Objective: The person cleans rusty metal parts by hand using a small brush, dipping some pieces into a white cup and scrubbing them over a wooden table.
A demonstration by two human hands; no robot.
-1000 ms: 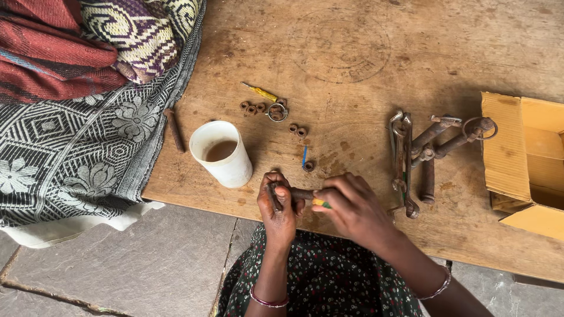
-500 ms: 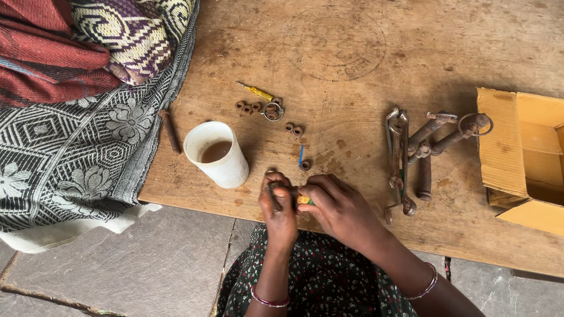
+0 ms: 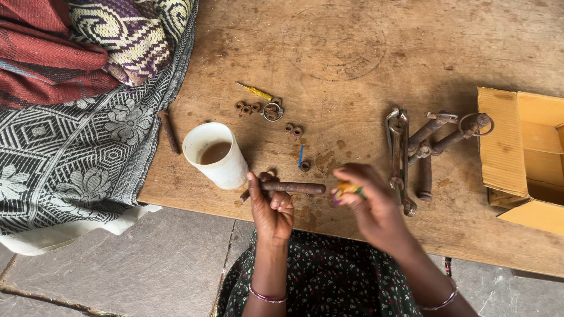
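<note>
The left hand [image 3: 271, 206] is wrapped around one end of a rusty metal rod [image 3: 292, 188], which lies level and sticks out toward 3 o'clock over the near edge of the wooden bench [image 3: 352, 53]. The right hand [image 3: 369, 199] sits just off the rod's free end, not touching it, fingers pinched on a small yellow-and-green thing [image 3: 346, 189] that's too blurry to really make out.

Right at the left hand's 10 o'clock there's a white cup [image 3: 215, 155] with some brown liquid in it. At about 12 o'clock from the rod: a small rusty nut [image 3: 305, 166] and a thin blue stick [image 3: 301, 155] side by side. Further up, a pair of nuts [image 3: 293, 129], then a row of rusty nuts [image 3: 247, 108] next to a metal ring [image 3: 272, 111] and a little yellow-handled tool [image 3: 256, 91].

At the right hand's 1 to 2 o'clock is a pile of rusty hardware [image 3: 420, 152], bolts and long pins with ring ends, one piece close to the knuckles. An open cardboard box [image 3: 523, 158] sits at 3 o'clock on the bench edge. Off at 9 to 11 o'clock, patterned blankets [image 3: 76, 135] drape over the bench end, with another rusty bolt [image 3: 169, 132] lying along their hem.
</note>
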